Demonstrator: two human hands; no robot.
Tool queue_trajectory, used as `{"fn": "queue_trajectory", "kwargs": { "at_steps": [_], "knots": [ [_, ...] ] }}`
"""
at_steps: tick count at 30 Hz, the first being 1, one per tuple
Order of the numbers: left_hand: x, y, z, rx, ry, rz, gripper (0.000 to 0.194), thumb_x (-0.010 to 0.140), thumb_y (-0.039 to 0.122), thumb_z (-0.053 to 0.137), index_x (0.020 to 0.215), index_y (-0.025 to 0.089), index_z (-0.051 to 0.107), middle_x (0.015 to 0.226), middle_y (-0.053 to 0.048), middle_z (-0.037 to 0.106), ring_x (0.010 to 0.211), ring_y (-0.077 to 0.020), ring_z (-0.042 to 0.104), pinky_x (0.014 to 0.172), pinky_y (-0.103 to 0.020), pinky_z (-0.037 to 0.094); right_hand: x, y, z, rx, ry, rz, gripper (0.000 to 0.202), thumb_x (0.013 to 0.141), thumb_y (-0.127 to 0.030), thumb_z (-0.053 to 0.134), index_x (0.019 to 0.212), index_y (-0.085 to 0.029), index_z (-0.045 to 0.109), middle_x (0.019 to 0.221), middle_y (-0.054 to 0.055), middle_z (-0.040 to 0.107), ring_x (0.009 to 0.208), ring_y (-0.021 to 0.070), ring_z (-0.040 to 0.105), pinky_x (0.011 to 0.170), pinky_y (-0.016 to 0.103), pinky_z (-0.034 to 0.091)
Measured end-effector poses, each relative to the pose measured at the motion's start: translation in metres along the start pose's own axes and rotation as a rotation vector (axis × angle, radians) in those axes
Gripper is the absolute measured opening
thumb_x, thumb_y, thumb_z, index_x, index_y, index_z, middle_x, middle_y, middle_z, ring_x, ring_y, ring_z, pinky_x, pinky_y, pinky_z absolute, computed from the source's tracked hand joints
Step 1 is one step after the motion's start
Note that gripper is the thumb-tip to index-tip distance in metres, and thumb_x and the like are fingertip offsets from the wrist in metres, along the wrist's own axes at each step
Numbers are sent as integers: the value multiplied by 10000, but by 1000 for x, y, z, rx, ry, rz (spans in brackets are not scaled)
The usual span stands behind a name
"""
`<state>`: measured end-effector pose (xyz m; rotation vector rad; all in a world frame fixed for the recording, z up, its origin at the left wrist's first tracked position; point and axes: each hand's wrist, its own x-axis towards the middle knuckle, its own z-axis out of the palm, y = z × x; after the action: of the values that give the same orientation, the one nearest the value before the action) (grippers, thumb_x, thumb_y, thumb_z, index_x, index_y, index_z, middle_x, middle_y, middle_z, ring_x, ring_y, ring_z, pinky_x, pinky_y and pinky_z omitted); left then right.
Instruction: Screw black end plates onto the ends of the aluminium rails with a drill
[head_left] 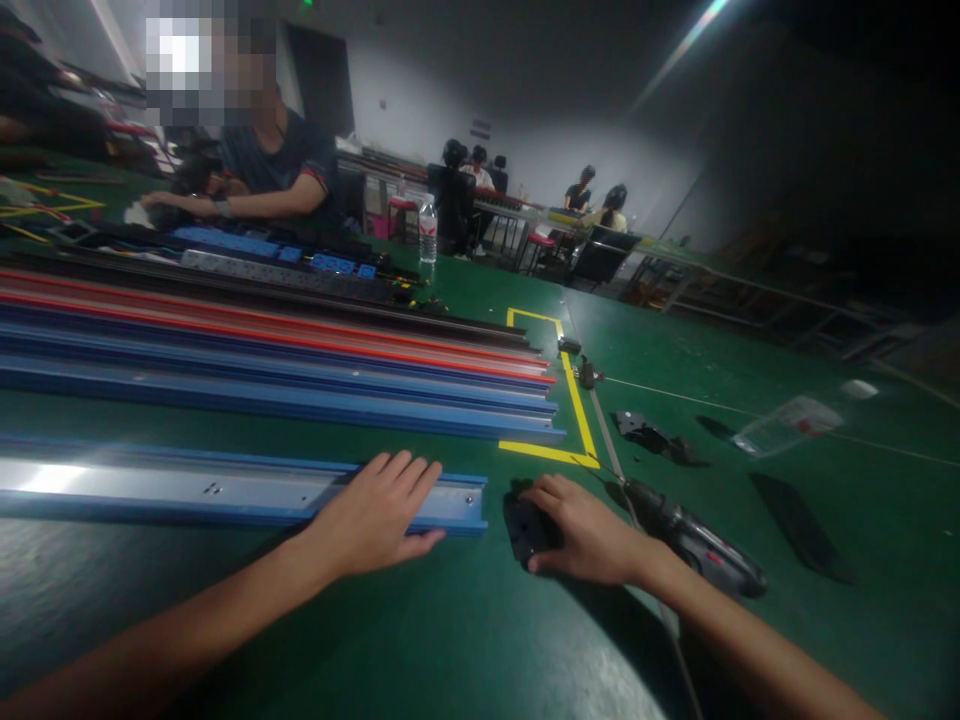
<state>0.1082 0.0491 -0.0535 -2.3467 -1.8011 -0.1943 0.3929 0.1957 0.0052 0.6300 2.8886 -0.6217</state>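
My left hand (386,510) lies across the right part of a blue-edged metal channel (262,490), fingers over its far edge and thumb at the near edge. Just past the channel's right end, my right hand (585,530) grips a small black plate-like part (529,525) at the table surface, with a narrow gap between part and channel. A black power screwdriver (697,540) lies right of my right hand, its tip pointing toward the yellow tape (581,410).
Blue, red and black channels (300,360) lie side by side beyond. Black brackets (652,435), a dark strip (799,525) and a tipped bottle (791,425) are at right. An upright bottle (427,230) stands farther back. A person (277,170) sits across the green table (337,640).
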Motion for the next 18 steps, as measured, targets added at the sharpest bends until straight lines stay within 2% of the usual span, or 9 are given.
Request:
{"fn": "queue_trajectory", "kwargs": {
  "at_steps": [2,5,10,15,18],
  "knots": [
    [0,1,0,4,8,0,707,973,633,375,1397,91,538,1258,-182,624,1086,-324,542,911,-468,430,3,5,-2,49,-26,1,688,697,-385,871,1292,-161,609,1175,101,598,1065,273,592,941,410,498],
    [0,1,0,11,22,4,710,971,625,391,1393,73,537,1252,-187,626,1075,-329,546,900,-470,431,3,16,-1,174,-31,8,736,692,-458,877,1307,-170,593,1155,85,584,979,240,609,840,364,526],
    [0,2,1,30,50,2,685,962,603,436,1372,68,556,1233,-183,637,1084,-342,546,904,-477,427,5,26,4,411,73,-8,761,685,-564,854,1302,-210,582,1130,70,601,936,230,613,790,365,531],
    [0,2,1,34,60,12,679,961,597,453,1377,71,558,1213,-183,648,1067,-332,561,897,-466,431,6,27,7,330,105,49,693,681,-487,881,1238,-185,599,1107,79,617,887,229,611,749,374,526],
    [-1,1,2,33,61,18,678,966,600,444,1381,77,559,1223,-183,646,1075,-331,560,906,-467,430,5,30,8,350,122,69,675,743,-449,846,1298,-189,563,1134,83,610,865,210,605,738,363,525]
  ]
}}
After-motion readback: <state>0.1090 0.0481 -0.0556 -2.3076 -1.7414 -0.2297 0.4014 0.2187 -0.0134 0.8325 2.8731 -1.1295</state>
